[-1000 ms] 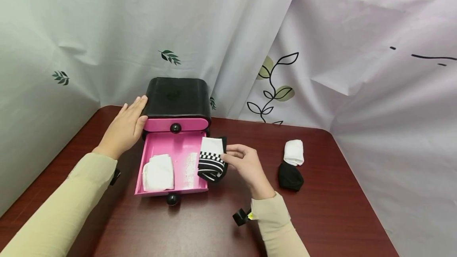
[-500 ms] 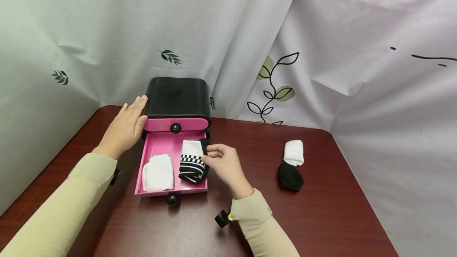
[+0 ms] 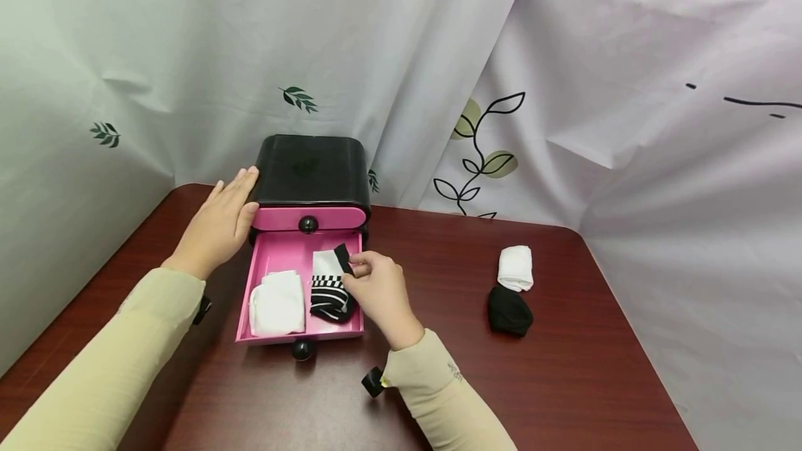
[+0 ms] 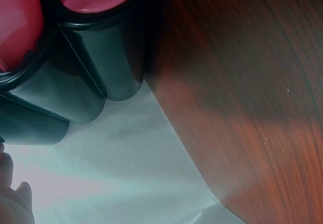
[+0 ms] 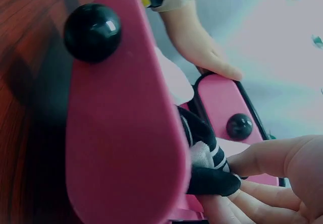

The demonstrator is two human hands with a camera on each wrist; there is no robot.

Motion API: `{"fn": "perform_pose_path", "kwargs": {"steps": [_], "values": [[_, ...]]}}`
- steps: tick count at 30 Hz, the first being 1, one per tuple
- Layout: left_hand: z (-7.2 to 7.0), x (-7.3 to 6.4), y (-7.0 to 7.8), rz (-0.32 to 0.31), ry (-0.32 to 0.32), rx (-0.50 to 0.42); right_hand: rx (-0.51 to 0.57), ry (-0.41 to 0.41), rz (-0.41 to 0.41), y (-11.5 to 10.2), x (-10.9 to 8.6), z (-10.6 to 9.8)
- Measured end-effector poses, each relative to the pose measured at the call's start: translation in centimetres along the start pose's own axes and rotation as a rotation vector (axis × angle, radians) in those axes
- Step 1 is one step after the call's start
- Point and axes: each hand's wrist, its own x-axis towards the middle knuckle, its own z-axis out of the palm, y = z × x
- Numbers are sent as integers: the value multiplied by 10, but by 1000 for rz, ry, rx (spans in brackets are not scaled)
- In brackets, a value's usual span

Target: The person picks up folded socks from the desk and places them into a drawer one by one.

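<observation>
My right hand point(image 3: 381, 296) pinches a folded black-and-white sock point(image 3: 327, 291) at its right edge, inside the right half of the pulled-out pink drawer point(image 3: 276, 250). Its checks and stripes face up. In the right wrist view, thumb and fingers lie either side of the sock point(image 5: 214, 180), partly behind the drawer front point(image 5: 121, 128). Beside it in the drawer lies a folded white cloth bundle point(image 3: 278, 303). My left hand point(image 3: 216, 225) rests with straight fingers against the left side of the black cabinet point(image 3: 311, 169).
A shut upper drawer point(image 3: 276, 218) with a black knob sits above the pulled-out one. On the right of the brown table point(image 3: 438, 242) lie a rolled white bundle point(image 3: 516, 268) and a black one point(image 3: 509, 310). A curtain point(image 3: 401, 54) hangs behind.
My right hand has moved left and carried the striped sock from over the drawer's right edge into the drawer beside the white bundle. The left hand has stayed put.
</observation>
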Motion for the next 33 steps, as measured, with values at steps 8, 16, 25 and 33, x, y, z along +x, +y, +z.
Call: {"fn": "perform_pose_path", "kwargs": {"steps": [8,16,25,33], "values": [[0,0,0,-2,-2,-1,-197,61,-109,-4,-5,10],[0,0,-1,-6,-3,-2,-370,125,-241,-1,-8,14],[0,0,-1,-2,1,-6,-405,110,-235,2,-9,12],[0,0,-1,-7,-1,-7,-372,126,-264,5,-10,11]]}}
